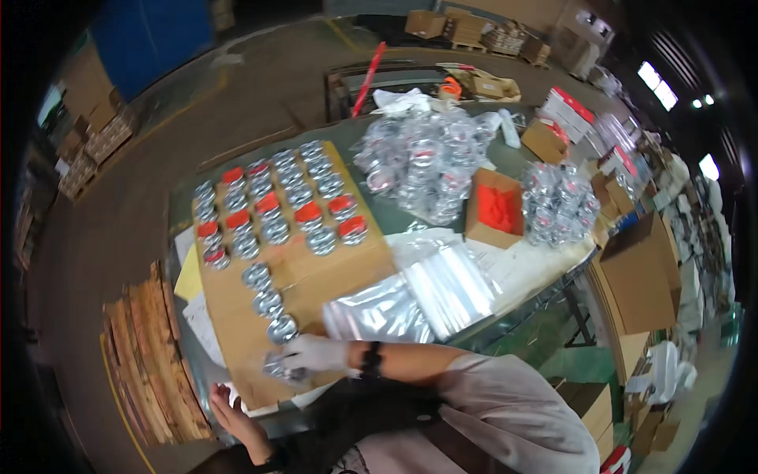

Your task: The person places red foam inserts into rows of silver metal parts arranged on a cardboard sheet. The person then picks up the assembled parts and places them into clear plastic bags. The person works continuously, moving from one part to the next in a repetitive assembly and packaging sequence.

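Observation:
My right hand, in a white glove, has its fingers closed on a round silvery metal part near the front edge of a flat cardboard sheet. A short row of similar metal parts runs away from that hand. Farther back, several rows of stacked metal parts stand on the cardboard, some topped with red pieces. My left hand is raised at the sheet's near left corner, fingers apart and holding nothing.
Clear plastic bags lie right of the cardboard. Behind them are a heap of bagged metal parts, an open box of red pieces and another bagged pile. Wooden boards stand off the table's left side.

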Available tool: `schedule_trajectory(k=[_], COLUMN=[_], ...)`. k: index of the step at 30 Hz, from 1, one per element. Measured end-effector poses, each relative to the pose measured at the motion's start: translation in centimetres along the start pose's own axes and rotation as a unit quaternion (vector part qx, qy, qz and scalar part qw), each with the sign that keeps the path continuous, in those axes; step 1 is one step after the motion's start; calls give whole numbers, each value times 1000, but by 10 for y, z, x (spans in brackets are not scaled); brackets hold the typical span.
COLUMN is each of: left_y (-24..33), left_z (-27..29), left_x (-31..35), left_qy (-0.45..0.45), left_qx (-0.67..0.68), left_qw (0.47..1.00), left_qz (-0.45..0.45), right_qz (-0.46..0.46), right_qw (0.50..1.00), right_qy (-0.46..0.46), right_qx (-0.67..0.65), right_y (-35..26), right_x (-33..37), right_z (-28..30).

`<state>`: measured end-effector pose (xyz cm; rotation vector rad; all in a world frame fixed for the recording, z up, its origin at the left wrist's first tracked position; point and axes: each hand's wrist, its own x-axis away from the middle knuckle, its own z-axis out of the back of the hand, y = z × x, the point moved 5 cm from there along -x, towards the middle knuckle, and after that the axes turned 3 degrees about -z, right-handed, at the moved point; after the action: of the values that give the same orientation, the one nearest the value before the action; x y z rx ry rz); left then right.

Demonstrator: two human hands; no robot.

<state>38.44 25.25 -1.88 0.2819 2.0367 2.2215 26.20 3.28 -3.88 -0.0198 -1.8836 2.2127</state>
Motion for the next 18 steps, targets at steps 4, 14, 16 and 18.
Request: schedule_trajectory(k=[4,14,16,18], left_y=[6,-36,-58,-61], left_z=[-73,-344,-343,-327], left_x=[46,160,155,148], left_qy=[-149,-467,-386,-394], left_qx=[-26,-428,-537,-483], left_qw=[988,729,694,752], left_qz=[30,-258,-285,-214], right_qz=[9,-290,-247,-144], right_qw=[905,683,711,710], right_qy=[294,475,491,548], right_qx=[307,474,438,417], right_y=[1,53,31,3], right_x=[132,184,175,181], right_z=[187,492,476,450])
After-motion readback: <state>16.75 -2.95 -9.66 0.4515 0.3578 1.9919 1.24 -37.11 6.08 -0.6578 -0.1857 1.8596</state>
